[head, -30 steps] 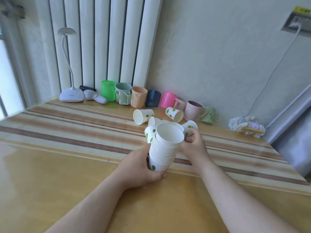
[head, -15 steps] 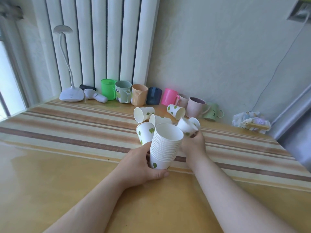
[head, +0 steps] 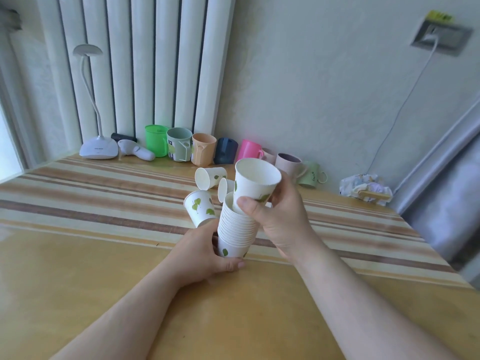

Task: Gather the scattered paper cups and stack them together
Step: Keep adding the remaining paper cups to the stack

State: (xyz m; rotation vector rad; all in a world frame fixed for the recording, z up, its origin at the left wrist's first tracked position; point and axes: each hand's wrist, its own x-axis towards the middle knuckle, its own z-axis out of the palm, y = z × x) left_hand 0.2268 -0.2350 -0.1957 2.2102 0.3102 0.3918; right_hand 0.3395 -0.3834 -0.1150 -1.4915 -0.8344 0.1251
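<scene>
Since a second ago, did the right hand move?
Yes. The right hand lifted a paper cup from the table up onto the stack.

Your work surface: a wooden table (head: 78,281) with a striped runner (head: 91,198) across its far half. Resting on it: a white desk lamp (head: 98,149), a row of coloured mugs (head: 202,152) along the wall, a crumpled wrapper (head: 363,187), and loose paper cups (head: 209,176), two lying on their sides.
</scene>
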